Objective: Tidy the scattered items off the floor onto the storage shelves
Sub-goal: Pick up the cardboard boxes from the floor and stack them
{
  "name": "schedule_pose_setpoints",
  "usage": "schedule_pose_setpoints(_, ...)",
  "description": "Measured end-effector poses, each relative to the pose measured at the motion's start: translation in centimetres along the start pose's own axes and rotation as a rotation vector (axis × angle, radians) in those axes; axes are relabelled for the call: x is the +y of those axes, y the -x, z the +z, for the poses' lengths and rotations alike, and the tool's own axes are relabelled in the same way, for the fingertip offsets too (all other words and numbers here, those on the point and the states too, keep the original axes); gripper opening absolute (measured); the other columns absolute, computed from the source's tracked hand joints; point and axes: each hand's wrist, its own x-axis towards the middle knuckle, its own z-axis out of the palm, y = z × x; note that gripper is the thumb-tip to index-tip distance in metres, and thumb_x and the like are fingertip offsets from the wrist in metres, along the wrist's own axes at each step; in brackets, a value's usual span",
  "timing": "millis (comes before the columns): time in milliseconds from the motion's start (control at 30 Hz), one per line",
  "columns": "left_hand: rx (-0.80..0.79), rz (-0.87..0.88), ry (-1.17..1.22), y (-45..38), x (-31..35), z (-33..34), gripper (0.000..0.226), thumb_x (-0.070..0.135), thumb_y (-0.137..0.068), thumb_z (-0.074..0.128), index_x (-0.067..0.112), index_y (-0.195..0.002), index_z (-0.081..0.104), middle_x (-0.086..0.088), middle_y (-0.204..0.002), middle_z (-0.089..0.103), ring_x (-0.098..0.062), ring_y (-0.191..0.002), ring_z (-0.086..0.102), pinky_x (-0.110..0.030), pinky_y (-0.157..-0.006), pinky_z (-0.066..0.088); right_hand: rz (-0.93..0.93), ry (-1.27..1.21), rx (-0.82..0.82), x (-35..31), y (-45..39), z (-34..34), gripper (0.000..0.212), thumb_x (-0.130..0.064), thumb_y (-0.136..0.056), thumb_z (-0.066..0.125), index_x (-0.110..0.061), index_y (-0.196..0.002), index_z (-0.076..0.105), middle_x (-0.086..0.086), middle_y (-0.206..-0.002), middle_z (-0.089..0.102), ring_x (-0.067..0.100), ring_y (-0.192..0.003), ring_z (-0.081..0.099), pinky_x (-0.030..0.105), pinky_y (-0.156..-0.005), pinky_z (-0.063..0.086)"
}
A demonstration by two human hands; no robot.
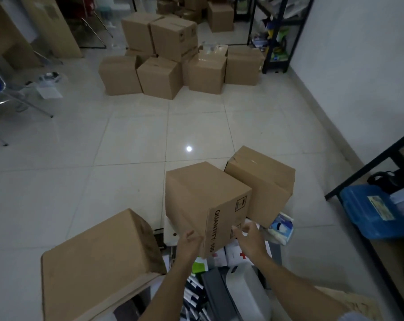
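1. Head view, looking down at a pale tiled floor (131, 144) in a dim storeroom. A closed cardboard box (203, 200), printed "QUANTITY: 100" on one side, sits tilted at the centre, its near lower corner over a clutter of small packets and a grey plastic item.
2. The left hand (188, 242) presses on the box's left face near that corner, fingers fairly straight. The right hand (248, 237) is at the printed face, fingers loosely spread and slightly curled; neither grip has closed around the box, and I cannot tell if the right fingertips touch it.
3. A second closed box (263, 181) stands just behind and to the right, touching or nearly so. A larger box (96, 260) lies on its side to the left.
4. A dark metal shelf (367, 172) at the right edge holds a blue plastic case (367, 212). More boxes are stacked well apart at the far end.
5. Judgement on handling: stiff corrugated walls, smooth and somewhat slippery. Weight unknown, though the tilt suggests it is manageable. Palms on opposite faces low down, or fingers under the bottom edges, would hold best; the taped top should stay up.
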Motion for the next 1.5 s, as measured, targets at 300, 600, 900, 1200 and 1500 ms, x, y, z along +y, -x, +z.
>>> schedule_pose_setpoints(300, 0.068, 0.247, -0.102, -13.2, 0.1, 5.9, 0.077, 0.026, -0.089, 0.07, 0.003, -0.149, 0.027, 0.008, -0.136, 0.033, -0.019, -0.125, 0.042, -0.027, -0.094, 0.036, 0.127, -0.021, 0.119, 5.5, -15.2, 3.7, 0.041, -0.051, -0.096, 0.05, -0.014, -0.079, 0.046, 0.003, -0.072, 0.054, 0.016, -0.065, 0.051, 0.028, -0.058, 0.04)
schedule_pose_setpoints(600, 0.153, 0.403, -0.152, -21.5, -3.9, 7.1, 0.113, 0.07, -0.068, 0.071, 0.028, -0.156, 0.013, 0.006, -0.16, 0.022, -0.016, -0.145, 0.024, -0.047, -0.118, 0.028, 0.197, -0.224, 0.191, 8.2, -26.1, 2.8, 0.089, -0.063, -0.087, 0.057, -0.009, -0.15, 0.026, 0.012, -0.148, 0.041, 0.031, -0.131, 0.044, 0.04, -0.101, 0.04)
schedule_pose_setpoints(900, 0.114, 0.491, -0.034, -24.1, -6.4, 6.7, 0.101, 0.076, -0.071, 0.066, 0.047, -0.151, 0.011, 0.018, -0.159, 0.021, -0.009, -0.145, 0.024, -0.048, -0.116, 0.031, 0.172, -0.319, 0.11, 8.8, -32.5, 1.7, 0.111, -0.072, -0.071, 0.069, -0.026, -0.156, 0.014, 0.001, -0.158, 0.028, 0.029, -0.141, 0.034, 0.051, -0.112, 0.033)
schedule_pose_setpoints(1200, 0.054, 0.449, 0.041, -23.0, -6.4, 4.8, 0.1, 0.075, -0.072, 0.063, 0.049, -0.15, 0.007, 0.024, -0.153, 0.024, -0.004, -0.138, 0.031, -0.037, -0.115, 0.031, 0.115, -0.295, 0.207, 9.4, -30.3, 4.9, 0.079, -0.069, -0.055, 0.077, -0.016, -0.11, 0.057, 0.004, -0.115, 0.062, 0.024, -0.107, 0.06, 0.046, -0.099, 0.049)
schedule_pose_setpoints(1500, 0.132, 0.364, 0.18, -16.9, -3.6, -0.3, 0.094, 0.088, -0.069, 0.05, 0.045, -0.149, 0.027, 0.007, -0.155, 0.035, -0.017, -0.139, 0.038, -0.047, -0.112, 0.037, 0.115, -0.491, 0.172, 6.3, -21.1, 4.2, 0.039, -0.034, -0.08, 0.077, -0.02, -0.089, 0.042, 0.01, -0.102, 0.06, 0.024, -0.09, 0.063, 0.046, -0.085, 0.056)
